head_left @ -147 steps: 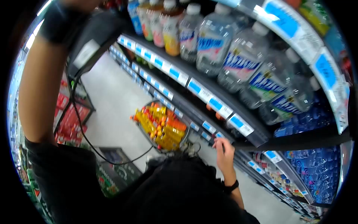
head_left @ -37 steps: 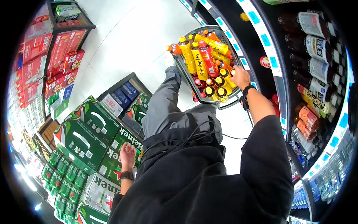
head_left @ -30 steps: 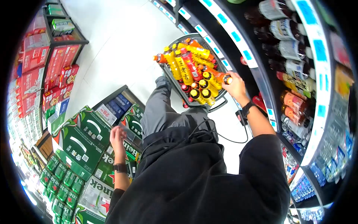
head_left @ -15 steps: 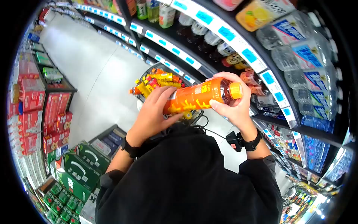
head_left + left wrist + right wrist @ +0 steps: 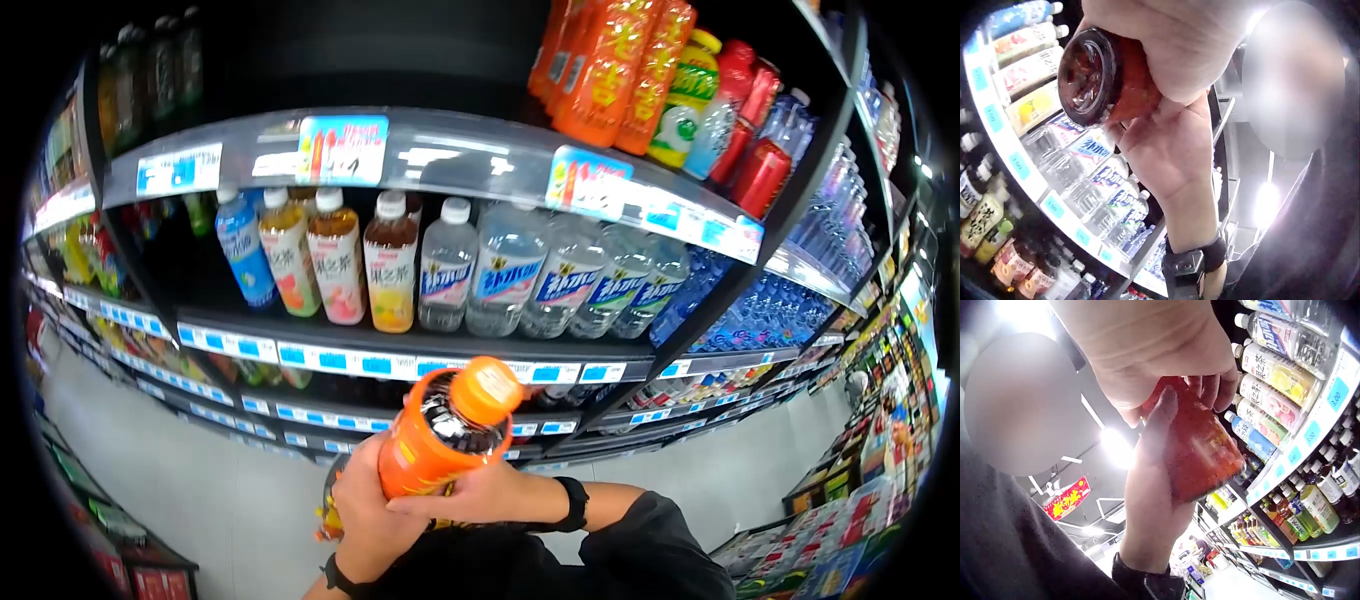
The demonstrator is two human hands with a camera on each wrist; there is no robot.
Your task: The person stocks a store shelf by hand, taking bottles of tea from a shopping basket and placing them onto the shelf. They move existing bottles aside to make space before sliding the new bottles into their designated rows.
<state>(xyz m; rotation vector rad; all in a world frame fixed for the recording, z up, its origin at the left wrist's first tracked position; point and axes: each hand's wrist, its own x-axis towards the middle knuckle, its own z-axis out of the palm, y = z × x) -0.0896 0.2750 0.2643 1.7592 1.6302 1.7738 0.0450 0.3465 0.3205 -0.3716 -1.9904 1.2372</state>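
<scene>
Both hands grip one drink bottle (image 5: 437, 445) with an orange label and an orange cap, held in front of the shelves and tilted cap toward the head camera. My left hand (image 5: 368, 505) wraps the bottle from the left. From the right, my right hand (image 5: 495, 492) holds it low, with the thumb across the label. In the left wrist view the dark round base of the bottle (image 5: 1088, 78) shows beneath the left hand (image 5: 1166, 44). The right wrist view has the label side of the bottle (image 5: 1204, 450) between the right hand (image 5: 1141, 353) and the left hand (image 5: 1154, 462).
Clear water bottles (image 5: 512, 270) and fruit tea bottles (image 5: 335, 260) line the middle shelf. Above, wrapped orange bottles (image 5: 610, 75) stand at the right of the upper shelf, by a yellow-green bottle (image 5: 686, 100). Low behind the left hand, some basket contents (image 5: 328, 520) show.
The right hand lifted the orange bottle out of the basket of bottles. The left hand came over and gripped it too. Now the bottle is turned more upright, and the head view faces the shelves.
</scene>
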